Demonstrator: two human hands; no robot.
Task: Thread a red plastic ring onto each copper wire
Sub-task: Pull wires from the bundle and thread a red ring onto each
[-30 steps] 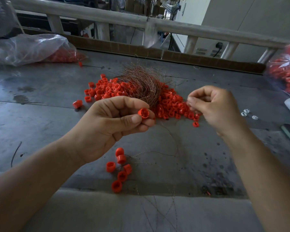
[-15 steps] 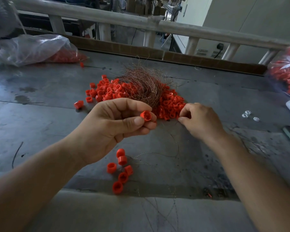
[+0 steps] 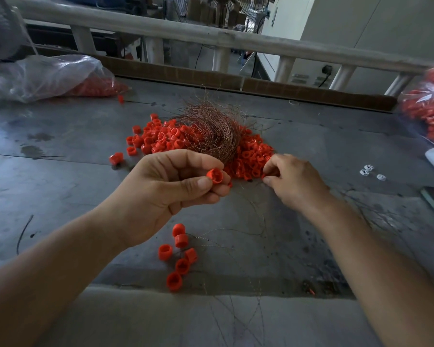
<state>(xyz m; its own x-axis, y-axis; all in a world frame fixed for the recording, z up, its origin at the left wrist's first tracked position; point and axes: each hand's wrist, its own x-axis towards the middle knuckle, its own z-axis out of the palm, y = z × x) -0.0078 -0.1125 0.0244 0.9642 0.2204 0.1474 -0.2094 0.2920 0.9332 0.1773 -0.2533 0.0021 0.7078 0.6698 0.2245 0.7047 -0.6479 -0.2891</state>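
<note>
Movement since a second ago: the right hand has dropped from mid-air onto the near edge of the ring pile, while the left hand stays raised with the same red ring.

The ring is a short, smooth plastic tube with an open end. Hundreds like it lie heaped just beyond both hands on the dull grey, stained worktop. A nest of fine, hair-like copper wire sits on the heap, curved and springy. Below the left hand lie six more rings, with thin single wires trailing beside them. Far left of the hands is a crinkled clear plastic bag of red parts. Right of the right hand lie a few small white pieces.

The left hand pinches its ring between thumb tip and forefinger, the other fingers curled beneath. The right hand's fingers are curled, their tips among the pile's rings. A sliver of red shows at its thumb, but I cannot tell whether it grips one.
</note>
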